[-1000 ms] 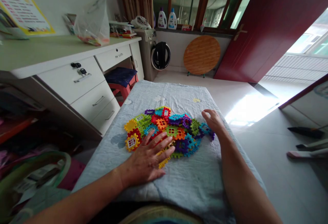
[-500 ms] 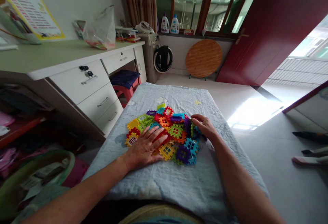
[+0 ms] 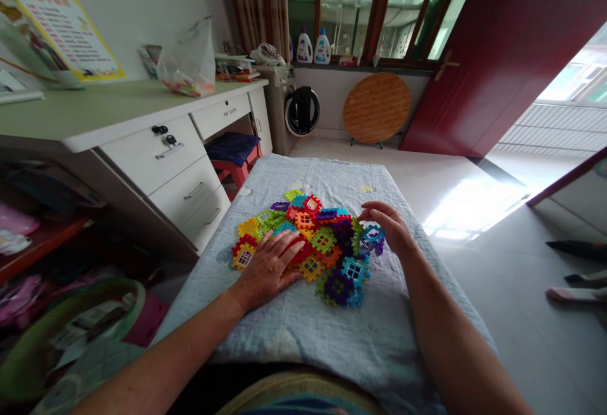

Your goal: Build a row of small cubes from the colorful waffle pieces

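Note:
A heap of colourful plastic interlocking tiles point(image 3: 324, 240), toothed at the edges and many with window grids, lies on a cloth-covered table point(image 3: 303, 339). My left hand point(image 3: 269, 269) rests flat on the heap's near left side, fingers spread over red tiles, a yellow window tile point(image 3: 311, 267) beside the fingertips. At the right edge, my right hand point(image 3: 389, 228) hovers with fingers loosely stretched leftward. Its fingertips are close to a green tile point(image 3: 356, 235) standing on edge; whether they touch is unclear. Under that palm are a blue tile point(image 3: 372, 234) and a purple one.
On the left stands a white desk point(image 3: 156, 105) with drawers, a plastic bag point(image 3: 190, 61) on top. A red stool point(image 3: 236, 152) is tucked beneath. Behind are a washing machine point(image 3: 279, 108) and a round wooden board point(image 3: 377, 108). A basket point(image 3: 128, 314) sits at lower left.
My right hand has shifted slightly right and up, and the blue tile under it shows more. My left hand has slid a little left and down. The yellow window tile sits slightly higher.

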Tool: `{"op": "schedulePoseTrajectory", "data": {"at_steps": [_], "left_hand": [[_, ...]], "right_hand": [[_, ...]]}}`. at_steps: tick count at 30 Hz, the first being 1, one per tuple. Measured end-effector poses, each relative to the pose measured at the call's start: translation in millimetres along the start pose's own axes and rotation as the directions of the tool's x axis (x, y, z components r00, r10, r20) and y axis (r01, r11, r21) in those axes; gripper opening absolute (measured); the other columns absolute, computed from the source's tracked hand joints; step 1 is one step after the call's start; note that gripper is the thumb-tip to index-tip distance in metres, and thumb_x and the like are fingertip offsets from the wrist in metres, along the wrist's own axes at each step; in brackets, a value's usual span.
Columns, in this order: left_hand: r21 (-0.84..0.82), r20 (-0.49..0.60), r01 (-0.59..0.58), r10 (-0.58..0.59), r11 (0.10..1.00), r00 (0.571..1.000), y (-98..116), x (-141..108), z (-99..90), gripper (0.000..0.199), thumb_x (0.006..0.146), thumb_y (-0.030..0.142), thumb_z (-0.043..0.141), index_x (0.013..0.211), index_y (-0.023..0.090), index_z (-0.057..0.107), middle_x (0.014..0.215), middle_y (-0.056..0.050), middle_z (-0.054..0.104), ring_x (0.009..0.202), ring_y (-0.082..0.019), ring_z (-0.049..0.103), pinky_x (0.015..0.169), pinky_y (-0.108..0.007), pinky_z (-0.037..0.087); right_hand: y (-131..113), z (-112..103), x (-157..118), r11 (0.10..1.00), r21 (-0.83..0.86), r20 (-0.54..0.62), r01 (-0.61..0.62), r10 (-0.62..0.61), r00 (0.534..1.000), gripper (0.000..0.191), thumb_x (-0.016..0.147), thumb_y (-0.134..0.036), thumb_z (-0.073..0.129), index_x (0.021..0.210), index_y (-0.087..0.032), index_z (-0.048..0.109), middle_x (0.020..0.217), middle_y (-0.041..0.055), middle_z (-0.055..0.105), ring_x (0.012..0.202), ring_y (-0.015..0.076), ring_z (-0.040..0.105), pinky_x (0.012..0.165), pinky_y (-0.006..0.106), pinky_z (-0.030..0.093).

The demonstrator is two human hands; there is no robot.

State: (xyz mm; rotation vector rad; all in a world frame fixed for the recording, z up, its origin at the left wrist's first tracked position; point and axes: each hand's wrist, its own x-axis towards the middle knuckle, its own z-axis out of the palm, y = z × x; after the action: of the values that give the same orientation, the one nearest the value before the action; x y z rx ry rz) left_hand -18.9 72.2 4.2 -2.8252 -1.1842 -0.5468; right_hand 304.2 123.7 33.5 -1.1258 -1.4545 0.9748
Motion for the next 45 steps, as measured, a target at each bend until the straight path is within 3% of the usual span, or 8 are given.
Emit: {"op": "schedulePoseTrajectory", "data": {"at_steps": [3,5,10,17,24,32,40,45], "left_hand": [[-0.025,0.007,0.02,-0.02,0.999,1.0,1,1,-2.0,0.06,0.086,0.051,0.05,0.138,0.022,0.04,0.143,-0.011,0.04,0.133,-0.03,0.031,0.112,-0.055,0.018],[-0.042,0.006,0.021,-0.02,0.999,1.0,2,1,-4.6,0.061,0.085,0.05,0.051,0.137,0.021,0.04,0.142,-0.012,0.04,0.133,-0.03,0.032,0.112,-0.055,0.017],[-0.071,-0.044,0.001,-0.004,0.997,0.999,3,-4,-8.3,0.062,0.081,0.049,0.056,0.135,0.022,0.042,0.143,-0.011,0.037,0.134,-0.032,0.028,0.112,-0.055,0.016],[-0.075,-0.028,0.182,-0.185,0.98,0.982,0,-1,-3.8,0.082,0.072,0.057,0.063,0.14,0.021,0.034,0.149,-0.015,0.024,0.133,-0.035,0.029,0.108,-0.054,0.026],[-0.204,-0.001,0.09,-0.092,0.975,0.996,15,30,-6.2,0.078,0.073,0.043,0.067,0.14,0.024,0.032,0.145,-0.012,0.033,0.131,-0.031,0.035,0.108,-0.049,0.032],[-0.376,-0.092,0.005,-0.043,0.926,0.995,29,64,6.7,0.067,0.072,0.026,0.065,0.134,0.022,0.038,0.137,-0.011,0.043,0.127,-0.026,0.041,0.107,-0.043,0.037],[-0.58,-0.308,0.1,-0.331,0.808,0.892,18,78,-1.7,0.058,0.077,0.026,0.063,0.13,0.021,0.038,0.128,-0.01,0.051,0.12,-0.023,0.049,0.104,-0.041,0.039],[-0.593,-0.301,0.204,-0.45,0.779,0.841,-2,65,-6.6,0.065,0.08,0.03,0.06,0.136,0.021,0.03,0.129,-0.011,0.05,0.118,-0.024,0.05,0.101,-0.041,0.041]], "right_hand": [[-5,1,-1,1.0,-0.016,0.076,-0.004,0.005,0.997,0.034,0.08,-0.043,0.056,0.103,-0.019,0.063,0.088,0.0051,0.07,0.083,0.0196,0.064,0.076,0.034,0.05],[-7,4,-2,0.985,-0.174,0.111,0.004,0.016,0.994,0.037,0.079,-0.045,0.058,0.104,-0.019,0.063,0.095,0.007,0.069,0.085,0.0208,0.064,0.075,0.035,0.05],[-7,15,-5,0.745,-0.663,0.176,0.073,0.06,0.983,0.06,0.072,-0.056,0.063,0.123,-0.025,0.056,0.106,0.0085,0.068,0.093,0.0275,0.063,0.079,0.039,0.048],[-17,29,2,0.578,-0.787,0.337,0.217,0.107,0.936,0.064,0.068,-0.054,0.066,0.126,-0.029,0.054,0.094,0.0045,0.071,0.083,0.0266,0.065,0.072,0.036,0.047],[-11,32,5,0.722,-0.631,0.368,0.284,-0.043,0.929,0.036,0.071,-0.028,0.064,0.107,-0.027,0.064,0.098,0.0024,0.069,0.086,0.0217,0.063,0.079,0.035,0.047],[-2,39,4,0.929,-0.346,0.209,0.127,-0.055,0.976,0.019,0.079,-0.027,0.055,0.095,-0.022,0.063,0.078,-0.0003,0.066,0.065,0.014,0.059,0.061,0.027,0.048],[-13,61,-2,0.957,-0.181,0.23,0.226,-0.183,0.956,0.036,0.085,-0.025,0.051,0.12,-0.03,0.057,0.114,0.0021,0.063,0.101,0.0198,0.059,0.089,0.038,0.047],[-19,69,-4,0.933,-0.216,0.349,0.288,-0.201,0.915,0.031,0.082,-0.02,0.05,0.107,-0.029,0.066,0.128,0.0023,0.057,0.122,0.0239,0.048,0.103,0.046,0.035]]}}
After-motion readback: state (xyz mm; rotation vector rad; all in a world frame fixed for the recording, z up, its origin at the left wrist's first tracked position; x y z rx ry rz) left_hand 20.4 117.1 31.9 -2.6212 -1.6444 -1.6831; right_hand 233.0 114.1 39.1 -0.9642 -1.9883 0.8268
